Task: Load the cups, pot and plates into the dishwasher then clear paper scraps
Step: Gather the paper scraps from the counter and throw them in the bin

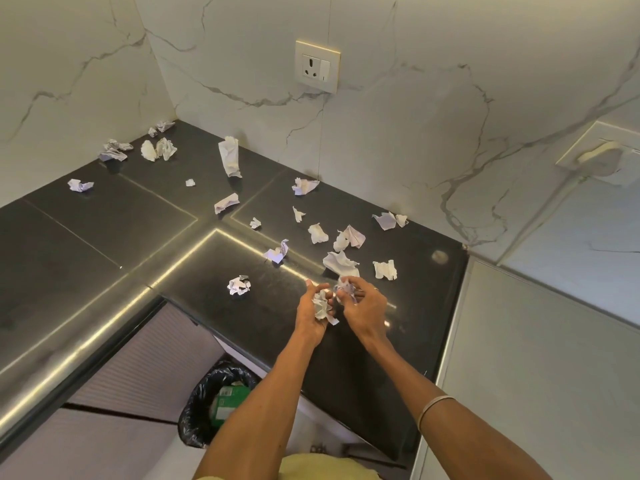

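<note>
Several crumpled white paper scraps lie scattered over the black L-shaped countertop. My left hand holds a wad of crumpled scraps in its palm. My right hand is right beside it, its fingers closed on another scrap. A loose crumpled ball lies to the left of my hands. Larger scraps sit just beyond my fingers, others reach into the far corner. No cups, pot, plates or dishwasher are visible.
A bin lined with a black bag, holding a green packet, stands on the floor below the counter's inner corner. Marble walls carry a socket and a second plate. A pale cabinet side borders the counter on the right.
</note>
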The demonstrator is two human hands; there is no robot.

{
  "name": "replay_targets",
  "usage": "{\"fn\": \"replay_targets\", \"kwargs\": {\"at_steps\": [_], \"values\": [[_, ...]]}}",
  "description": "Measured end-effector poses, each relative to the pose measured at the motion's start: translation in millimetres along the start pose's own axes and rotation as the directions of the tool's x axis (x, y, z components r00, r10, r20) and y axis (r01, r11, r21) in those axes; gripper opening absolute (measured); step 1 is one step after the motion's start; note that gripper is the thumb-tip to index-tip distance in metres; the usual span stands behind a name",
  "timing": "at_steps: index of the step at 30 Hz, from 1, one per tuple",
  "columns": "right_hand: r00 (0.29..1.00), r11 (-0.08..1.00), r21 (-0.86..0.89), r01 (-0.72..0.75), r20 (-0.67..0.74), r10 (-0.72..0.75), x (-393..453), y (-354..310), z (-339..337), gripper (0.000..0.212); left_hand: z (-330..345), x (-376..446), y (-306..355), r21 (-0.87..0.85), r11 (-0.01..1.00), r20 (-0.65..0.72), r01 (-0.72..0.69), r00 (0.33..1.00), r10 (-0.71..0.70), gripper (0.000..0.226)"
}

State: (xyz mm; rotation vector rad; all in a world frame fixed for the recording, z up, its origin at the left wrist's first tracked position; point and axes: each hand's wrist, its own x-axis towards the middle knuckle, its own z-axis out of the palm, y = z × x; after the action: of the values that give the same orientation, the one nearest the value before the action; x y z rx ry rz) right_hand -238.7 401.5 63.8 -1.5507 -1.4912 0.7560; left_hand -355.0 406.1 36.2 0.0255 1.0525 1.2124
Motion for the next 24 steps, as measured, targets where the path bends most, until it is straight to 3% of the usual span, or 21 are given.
{"fn": "replay_targets", "kwargs": {"at_steps": [3,7,12,14,17,19,21,24], "values": [[0.989,0.993,0.116,-0.018,0.148,0.001,1.8,-13.9,10.1,0.026,-1.1,-1.1,3.6,-0.011,1.000,0.027,0.024,0.999,-0.023,0.054],[0.941,0.996,0.075,-0.044,0.339,0.016,4.6,-23.4,21.3,0.028,-3.4,-2.9,7.7,-0.065,0.998,0.005,0.012,1.000,-0.012,0.041],[0.915,0.993,-0.108,0.041,0.403,0.005,-1.7,-16.8,28.6,0.023,-10.1,-0.6,6.3,-0.201,0.978,-0.013,0.061,0.998,-0.065,0.066],[0.921,0.988,-0.119,0.099,0.388,-0.045,-9.4,-18.9,31.2,0.014,-13.5,-1.1,3.6,-0.199,0.978,0.008,0.067,0.998,-0.067,0.060],[0.961,0.971,-0.195,0.137,0.263,-0.082,-23.7,-20.0,38.7,0.030,-15.8,-3.7,1.0,-0.177,0.983,0.052,0.055,0.998,-0.046,0.050],[0.974,0.962,-0.237,0.136,0.210,-0.086,-25.1,-15.9,38.4,0.027,-16.2,-2.0,-1.0,-0.137,0.990,0.088,0.029,0.996,-0.017,0.041],[0.947,0.953,-0.236,0.192,0.299,-0.117,-17.9,-12.1,33.5,0.010,-14.4,0.1,-1.4,-0.071,0.997,0.056,0.014,0.998,-0.010,0.038],[0.918,0.959,-0.214,0.188,0.386,-0.094,-5.5,-9.0,27.8,0.025,-5.6,3.3,3.4,-0.015,0.999,-0.019,0.039,0.999,-0.039,0.037]]}}
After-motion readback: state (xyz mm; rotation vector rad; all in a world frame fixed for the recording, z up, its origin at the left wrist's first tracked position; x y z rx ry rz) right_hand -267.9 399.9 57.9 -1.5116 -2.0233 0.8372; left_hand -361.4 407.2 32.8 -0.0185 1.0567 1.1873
